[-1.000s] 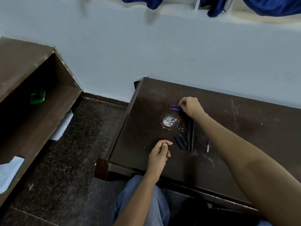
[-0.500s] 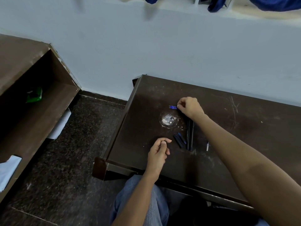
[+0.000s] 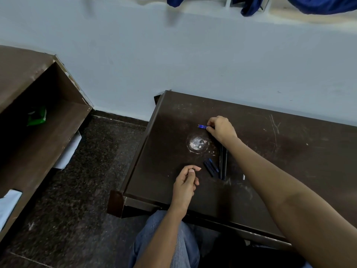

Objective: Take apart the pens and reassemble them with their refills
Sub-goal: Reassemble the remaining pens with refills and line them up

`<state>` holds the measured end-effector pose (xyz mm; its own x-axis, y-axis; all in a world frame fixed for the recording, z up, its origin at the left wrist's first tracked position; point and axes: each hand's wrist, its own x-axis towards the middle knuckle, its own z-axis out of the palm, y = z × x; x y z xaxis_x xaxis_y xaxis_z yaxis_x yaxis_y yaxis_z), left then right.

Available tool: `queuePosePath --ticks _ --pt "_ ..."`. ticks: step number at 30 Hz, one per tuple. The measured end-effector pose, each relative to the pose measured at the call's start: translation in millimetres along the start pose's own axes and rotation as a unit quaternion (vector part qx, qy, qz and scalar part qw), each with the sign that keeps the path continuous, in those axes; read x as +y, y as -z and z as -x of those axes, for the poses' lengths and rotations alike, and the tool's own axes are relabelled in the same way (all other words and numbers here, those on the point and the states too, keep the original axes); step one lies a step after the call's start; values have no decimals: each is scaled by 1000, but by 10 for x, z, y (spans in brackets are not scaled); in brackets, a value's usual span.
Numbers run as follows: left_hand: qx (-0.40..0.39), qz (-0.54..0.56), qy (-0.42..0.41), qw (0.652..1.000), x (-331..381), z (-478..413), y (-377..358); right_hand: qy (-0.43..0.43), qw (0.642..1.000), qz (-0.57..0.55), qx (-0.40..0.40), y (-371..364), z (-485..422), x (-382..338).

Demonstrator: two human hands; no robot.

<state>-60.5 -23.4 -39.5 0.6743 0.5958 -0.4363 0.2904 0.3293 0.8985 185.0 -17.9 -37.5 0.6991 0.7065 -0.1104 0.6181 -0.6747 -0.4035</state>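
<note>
Our right hand [image 3: 222, 129] pinches blue refills [image 3: 202, 126] on the table [image 3: 289, 151], with barrels [image 3: 223, 163] and caps [image 3: 211, 167] at its six o'clock. Our left hand [image 3: 186, 182] curls; we cannot tell whether it holds anything.

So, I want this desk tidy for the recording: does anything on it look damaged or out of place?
Yes: a whitish round stain mars the table near the right hand pinching blue refills, and pale scratches mark its far right. One small pale part lies apart from the pen barrels, by the right forearm.
</note>
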Motion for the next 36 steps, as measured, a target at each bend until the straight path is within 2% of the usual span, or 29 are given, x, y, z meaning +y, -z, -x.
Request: queuePosePath --ticks 9,14,16,19,21,24,29,32,34,36 --pt "-3 6 -8 1000 -22 -6 4 0 1000 -15 15 5 21 13" --pt "1 3 -7 1000 -34 -11 -6 -5 993 -79 86 68 195 64" --pt "3 5 -5 1000 -35 -3 -8 -31 987 -93 125 76 389 127" --pt "8 3 6 1000 -34 15 -15 -131 970 -100 179 72 800 275" --pt "7 6 13 1000 -37 22 -25 -220 958 -90 159 60 1069 390" --pt "4 -7 -3 1000 -43 44 -40 -312 943 -86 82 41 1321 480" --pt "-19 -24 -52 998 -23 124 -28 -358 927 -108 18 132 1395 485" --pt "-28 -20 -59 998 5 194 -4 -352 909 -222 -6 240 1373 478" --pt "-30 -32 -60 997 13 232 10 -321 872 -370 7 303 1399 349" --pt "-38 -34 -58 997 12 261 19 -253 835 -487 28 351 1475 120"
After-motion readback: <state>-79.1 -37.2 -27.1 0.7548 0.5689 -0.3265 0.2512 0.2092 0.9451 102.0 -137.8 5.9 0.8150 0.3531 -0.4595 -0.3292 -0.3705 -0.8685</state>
